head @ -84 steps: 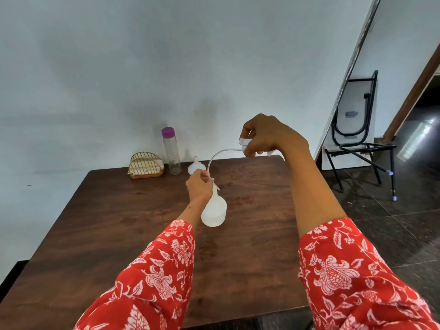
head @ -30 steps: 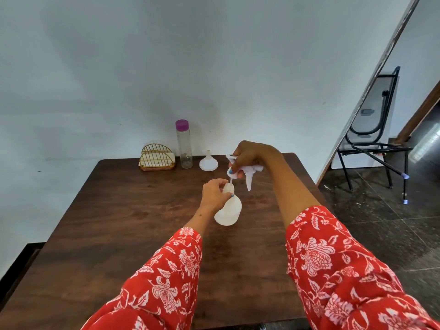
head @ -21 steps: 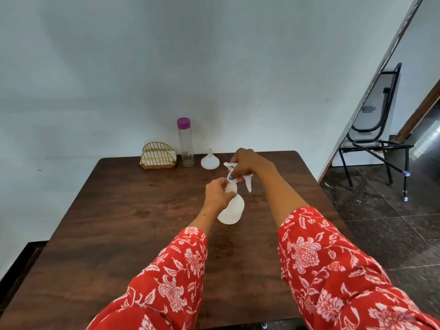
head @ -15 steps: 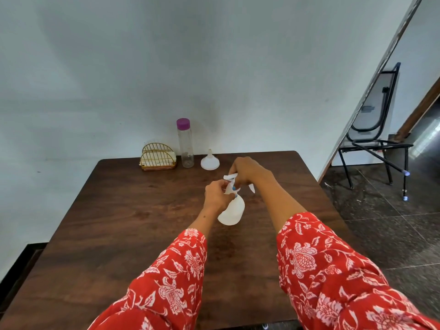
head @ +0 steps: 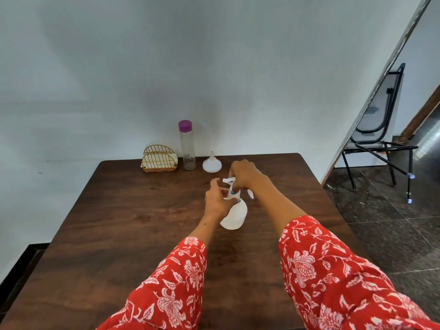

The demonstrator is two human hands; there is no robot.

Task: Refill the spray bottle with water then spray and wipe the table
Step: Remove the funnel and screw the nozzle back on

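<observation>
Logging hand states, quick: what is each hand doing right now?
Left hand: fingers curled round the neck of the spray bottle.
Right hand: grips the spray head on the bottle's neck.

A single wide-angle camera worn on the person's head looks forward and down across the dark wooden worktop [head: 119,234] toward a pale wall [head: 214,67], with both red-sleeved forearms reaching in from the lower edge and the room's floor [head: 392,222] at right.

Spray bottle [head: 234,215] mid-counter [head: 133,234], holder [head: 159,159], water bottle [head: 187,145], funnel [head: 212,163] left to right along rear edge, chair [head: 378,136] right of counter.
</observation>
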